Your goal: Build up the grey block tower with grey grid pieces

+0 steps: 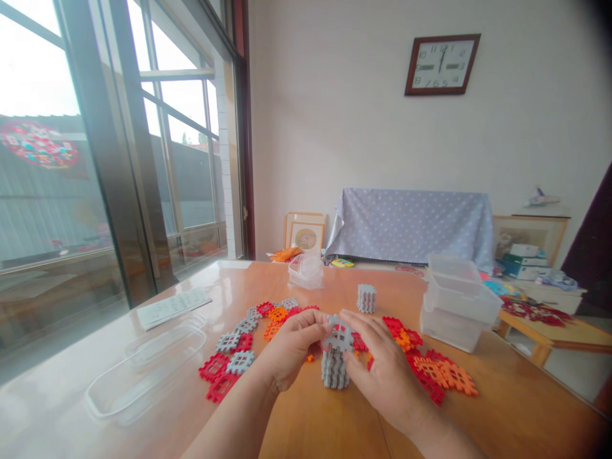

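Observation:
My left hand (291, 341) pinches the left edge of a grey interlocking square piece (342, 339) with toothed sides and a window-like middle. On its right side, my right hand (382, 363) curves round, fingers on the upper edge and thumb low near the stack. Directly below, a grey stack of interlocking pieces (335, 373) stands on the table; whether the held piece touches it I cannot tell. Red, grey and orange pieces (241, 342) lie in an arc to the left. More red and orange pieces (433, 370) spread beyond my right hand.
Another grey block of stacked pieces (366, 298) stands farther back on the wooden table (306, 433). Clear plastic boxes (452, 306) are stacked at the right, and a small clear container (306, 271) sits at the far edge. Clear lids (148, 370) and a printed sheet (174, 306) lie left.

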The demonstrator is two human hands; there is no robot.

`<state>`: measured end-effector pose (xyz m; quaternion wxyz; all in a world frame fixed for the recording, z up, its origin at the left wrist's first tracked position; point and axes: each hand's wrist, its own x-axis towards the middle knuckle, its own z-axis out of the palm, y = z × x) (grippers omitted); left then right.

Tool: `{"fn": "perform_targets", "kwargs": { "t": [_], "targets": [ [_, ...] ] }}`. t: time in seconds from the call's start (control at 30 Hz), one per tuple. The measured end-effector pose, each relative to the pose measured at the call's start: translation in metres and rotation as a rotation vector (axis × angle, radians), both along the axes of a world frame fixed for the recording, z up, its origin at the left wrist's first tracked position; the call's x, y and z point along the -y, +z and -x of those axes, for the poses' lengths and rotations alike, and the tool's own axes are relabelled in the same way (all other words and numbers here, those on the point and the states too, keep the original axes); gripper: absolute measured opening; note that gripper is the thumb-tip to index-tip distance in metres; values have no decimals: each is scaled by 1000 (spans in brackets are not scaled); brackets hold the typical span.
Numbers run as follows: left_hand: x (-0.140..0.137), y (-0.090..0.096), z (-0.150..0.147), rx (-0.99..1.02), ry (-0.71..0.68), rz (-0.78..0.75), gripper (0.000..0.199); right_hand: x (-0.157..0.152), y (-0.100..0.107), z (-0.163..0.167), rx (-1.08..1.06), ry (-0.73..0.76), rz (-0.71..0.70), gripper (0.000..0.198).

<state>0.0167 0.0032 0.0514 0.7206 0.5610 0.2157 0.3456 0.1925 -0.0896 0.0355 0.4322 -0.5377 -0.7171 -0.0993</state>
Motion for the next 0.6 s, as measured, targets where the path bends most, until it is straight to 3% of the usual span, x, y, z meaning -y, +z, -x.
{"fn": "perform_targets", "kwargs": {
  "t": [0.2, 0.47, 0.6],
  "targets": [
    [-4, -4, -3, 25, 27, 19, 25, -1, -2, -3, -81, -80, 19, 58],
    [-6, -6, -3, 41, 40, 45, 25, -3, 0, -9, -87, -103, 7, 25],
    [-6, -6, -3, 39, 30, 43, 25, -3, -1, -9, -81, -95, 12, 28]
  ]
}}
